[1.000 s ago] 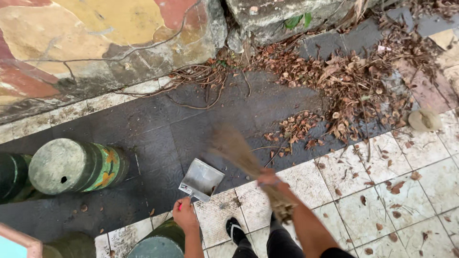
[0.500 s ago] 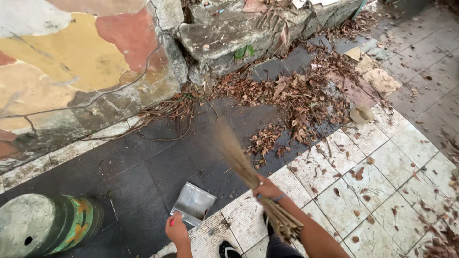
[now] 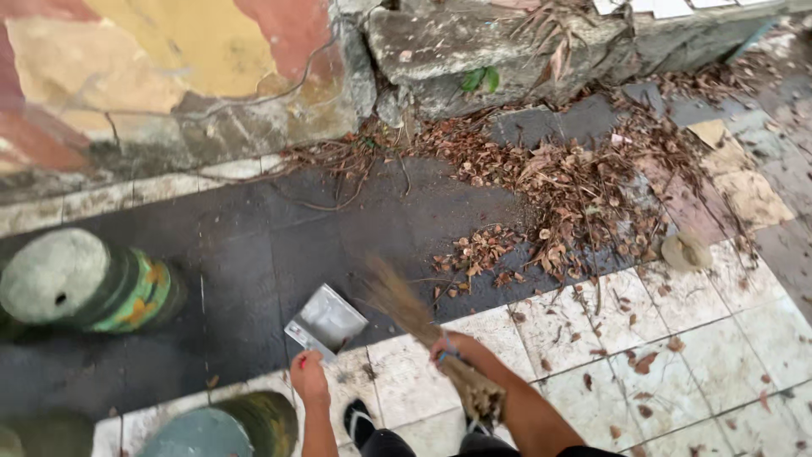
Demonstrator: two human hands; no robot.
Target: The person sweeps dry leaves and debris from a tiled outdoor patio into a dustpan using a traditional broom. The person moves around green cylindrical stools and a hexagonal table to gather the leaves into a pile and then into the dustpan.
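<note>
Currently left hand (image 3: 308,378) grips small grey metal dustpan (image 3: 326,322); right-hand fingers (image 3: 452,351) clamp straw hand broom (image 3: 420,326) just beside it. Dry brown leaf pile (image 3: 541,211) sits well beyond dustpan; hard sweeps could scatter leaves past its lip.

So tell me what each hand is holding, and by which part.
Left hand holds the metal dustpan at its near edge. Right hand grips the twig broom around the bound bundle.

- The left hand (image 3: 307,377) is reaching forward and down, forearm bare, fingers closing in a fist.
- The right hand (image 3: 461,351) is gripping tight, knuckles up, its forearm running back to the lower edge.
- The 2 hands are staying apart.
</note>
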